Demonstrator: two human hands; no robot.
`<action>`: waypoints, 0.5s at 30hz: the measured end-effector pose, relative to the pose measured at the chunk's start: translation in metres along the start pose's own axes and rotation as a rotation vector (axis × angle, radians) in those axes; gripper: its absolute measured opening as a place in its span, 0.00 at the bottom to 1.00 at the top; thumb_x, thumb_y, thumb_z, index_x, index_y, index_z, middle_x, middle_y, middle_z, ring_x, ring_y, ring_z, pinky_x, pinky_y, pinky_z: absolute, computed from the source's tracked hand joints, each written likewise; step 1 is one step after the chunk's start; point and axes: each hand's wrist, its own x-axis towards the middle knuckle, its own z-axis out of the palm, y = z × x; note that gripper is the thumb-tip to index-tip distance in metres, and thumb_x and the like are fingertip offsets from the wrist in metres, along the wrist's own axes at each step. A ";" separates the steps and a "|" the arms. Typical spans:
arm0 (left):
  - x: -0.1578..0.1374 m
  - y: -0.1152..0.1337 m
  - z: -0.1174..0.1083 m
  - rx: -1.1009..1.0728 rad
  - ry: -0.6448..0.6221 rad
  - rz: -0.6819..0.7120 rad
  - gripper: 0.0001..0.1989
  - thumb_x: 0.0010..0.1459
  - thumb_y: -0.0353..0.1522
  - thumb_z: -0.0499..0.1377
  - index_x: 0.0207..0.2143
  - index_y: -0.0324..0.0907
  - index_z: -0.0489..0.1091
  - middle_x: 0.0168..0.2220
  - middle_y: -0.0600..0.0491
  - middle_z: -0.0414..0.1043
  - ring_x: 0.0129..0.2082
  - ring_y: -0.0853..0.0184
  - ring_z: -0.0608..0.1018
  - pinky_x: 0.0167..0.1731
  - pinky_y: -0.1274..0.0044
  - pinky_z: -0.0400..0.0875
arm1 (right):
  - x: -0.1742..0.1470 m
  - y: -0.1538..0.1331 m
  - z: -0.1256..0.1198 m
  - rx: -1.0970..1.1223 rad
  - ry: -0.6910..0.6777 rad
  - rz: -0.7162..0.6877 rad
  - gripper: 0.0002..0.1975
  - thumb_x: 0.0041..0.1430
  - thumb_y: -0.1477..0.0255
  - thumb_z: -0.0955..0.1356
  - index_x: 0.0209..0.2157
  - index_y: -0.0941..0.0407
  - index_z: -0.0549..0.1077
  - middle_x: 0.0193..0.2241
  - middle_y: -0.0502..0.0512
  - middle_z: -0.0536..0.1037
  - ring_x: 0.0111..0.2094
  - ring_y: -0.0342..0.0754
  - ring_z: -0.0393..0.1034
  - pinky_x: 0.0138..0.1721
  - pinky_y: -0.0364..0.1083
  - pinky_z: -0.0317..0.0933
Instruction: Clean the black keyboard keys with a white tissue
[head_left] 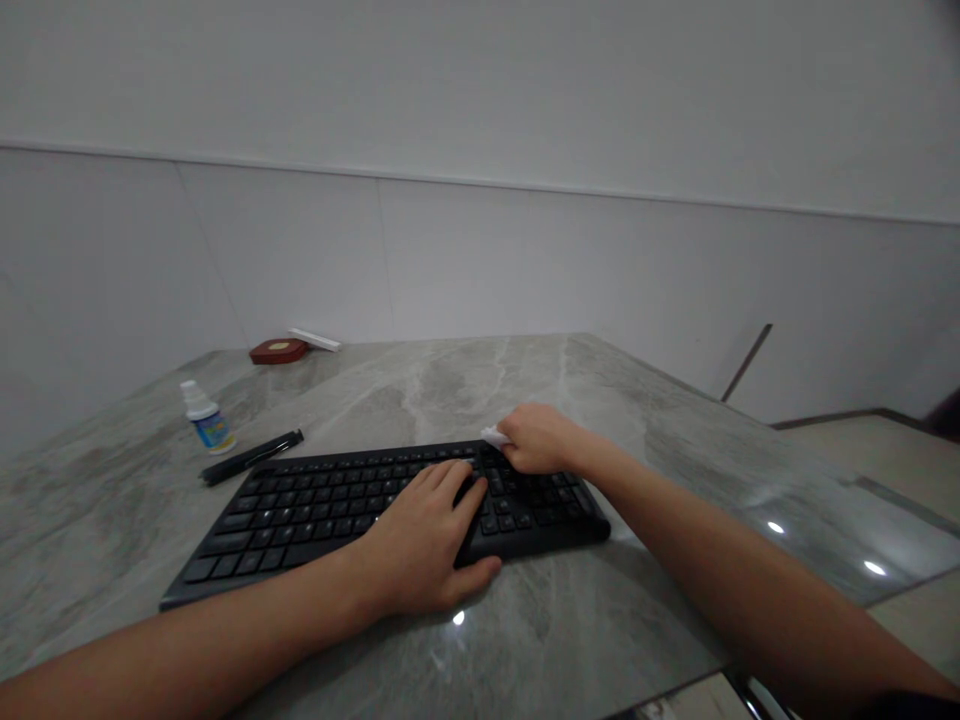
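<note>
A black keyboard (pixel 322 515) lies at a slant on the grey marbled table. Across its right-middle part rests my left hand (pixel 427 535), fingers spread over the keys and thumb off the near edge. My right hand (pixel 536 438) is closed around a small white tissue (pixel 494 436), at the far edge of the keyboard above the number keys. Only a bit of the tissue sticks out; the rest is hidden in the fingers. My right hand and wrist cover part of the number keys.
Left of the keyboard stands a white spray bottle (pixel 210 422) with a blue label, next to a slim black object (pixel 251 458). Farther back are a reddish-brown case (pixel 278 351) and a white bar (pixel 315 340) near the wall. The table (pixel 465 385) ends at a right edge.
</note>
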 end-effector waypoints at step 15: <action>0.000 0.002 -0.004 0.076 -0.057 0.000 0.33 0.55 0.44 0.59 0.56 0.29 0.64 0.55 0.33 0.62 0.55 0.46 0.67 0.55 0.57 0.65 | -0.006 0.026 -0.003 0.164 -0.120 0.046 0.16 0.53 0.70 0.63 0.35 0.63 0.80 0.35 0.66 0.81 0.35 0.53 0.75 0.31 0.44 0.60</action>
